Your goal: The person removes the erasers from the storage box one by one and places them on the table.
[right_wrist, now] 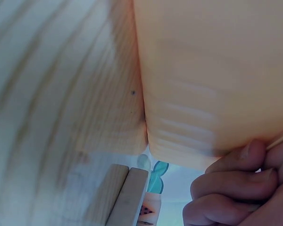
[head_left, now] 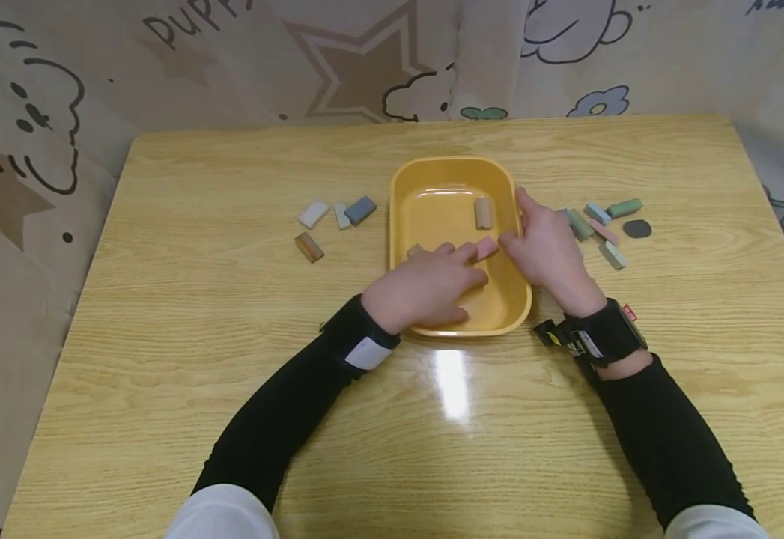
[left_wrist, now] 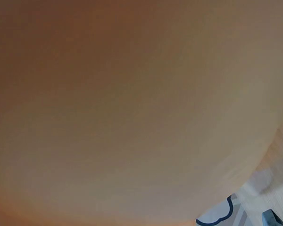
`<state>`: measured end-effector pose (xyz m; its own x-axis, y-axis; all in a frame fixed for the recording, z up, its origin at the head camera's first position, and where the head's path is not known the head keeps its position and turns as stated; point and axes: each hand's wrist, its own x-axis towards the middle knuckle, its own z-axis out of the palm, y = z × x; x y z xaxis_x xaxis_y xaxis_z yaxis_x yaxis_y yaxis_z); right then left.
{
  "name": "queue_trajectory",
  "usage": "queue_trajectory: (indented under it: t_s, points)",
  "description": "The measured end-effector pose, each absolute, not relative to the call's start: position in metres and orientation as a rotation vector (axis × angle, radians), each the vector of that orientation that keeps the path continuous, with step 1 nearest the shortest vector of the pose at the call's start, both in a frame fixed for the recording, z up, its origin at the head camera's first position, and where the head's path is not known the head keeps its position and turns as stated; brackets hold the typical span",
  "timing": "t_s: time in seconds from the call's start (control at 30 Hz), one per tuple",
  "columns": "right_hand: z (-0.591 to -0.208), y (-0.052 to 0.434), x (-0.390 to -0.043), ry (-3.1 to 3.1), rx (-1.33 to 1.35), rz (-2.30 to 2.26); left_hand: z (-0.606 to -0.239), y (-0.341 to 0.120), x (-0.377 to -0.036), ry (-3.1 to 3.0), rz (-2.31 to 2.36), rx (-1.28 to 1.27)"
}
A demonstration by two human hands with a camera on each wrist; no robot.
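Over the yellow oblong plastic tray [head_left: 405, 224] at mid-surface, both hands work. Left hand [head_left: 425, 288] lies inside it, fingers pinching a small pink block [head_left: 487, 247] near its right wall. Right hand [head_left: 548, 251] grasps that right rim, fingers curled on the edge. Judged step: placing the pink block; next calls for letting go without nudging the tan block [head_left: 482, 212] further back. Left of the tray lie four blocks; right of it, several more.
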<state>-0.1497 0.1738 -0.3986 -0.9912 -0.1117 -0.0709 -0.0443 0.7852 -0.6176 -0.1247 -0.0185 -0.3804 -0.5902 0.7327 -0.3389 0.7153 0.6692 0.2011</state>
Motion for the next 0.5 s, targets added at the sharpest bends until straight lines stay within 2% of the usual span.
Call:
queue_trajectory:
  t_s: [0.33,0.5]
  points:
    - [-0.398,0.1738,-0.1494,2.873,-0.108,-0.974,-0.3844,-0.017,-0.1223,2.631,-0.079,1.201]
    - [-0.3984,0.1738,-0.1495,2.872,-0.114,-0.983,-0.3845,-0.0208,-0.124,2.687,-0.069,1.143]
